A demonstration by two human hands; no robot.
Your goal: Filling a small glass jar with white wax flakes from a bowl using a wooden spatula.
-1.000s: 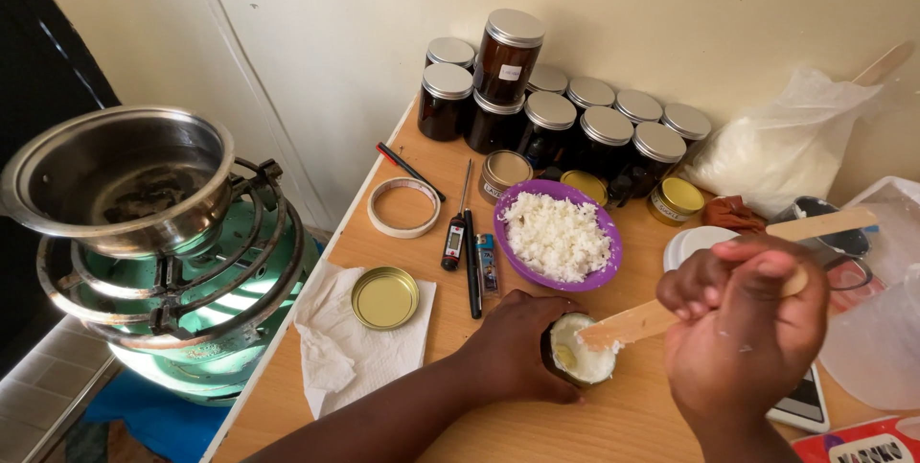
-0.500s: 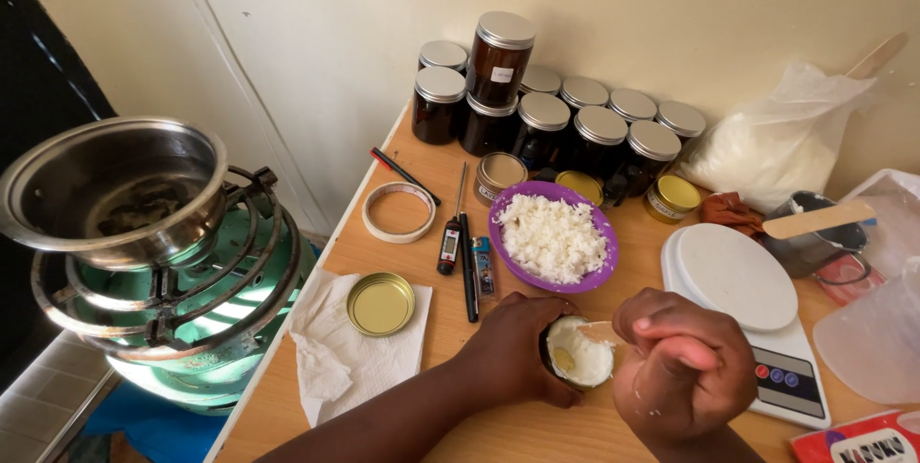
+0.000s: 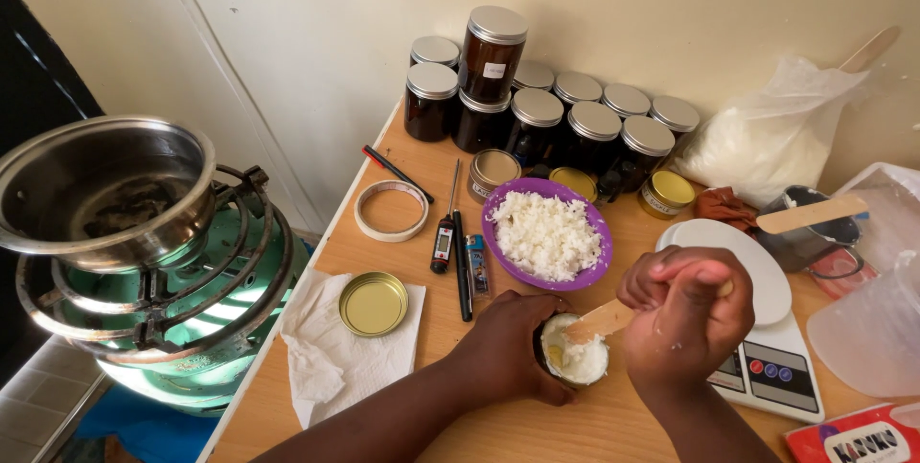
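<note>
While your left hand [image 3: 508, 348] wrapped the small tin [image 3: 572, 359] near the table's front edge, your right hand [image 3: 685, 324] fisted the wooden stick [image 3: 599, 319]; the light tin's soft white fill looked slippery, so gripping its sides suited best.

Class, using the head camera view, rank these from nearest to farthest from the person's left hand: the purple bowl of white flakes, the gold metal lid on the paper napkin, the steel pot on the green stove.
1. Purple bowl of white flakes, just behind the left hand.
2. Gold metal lid on the paper napkin, to its left.
3. Steel pot on the green stove, far left, off the table.
</note>
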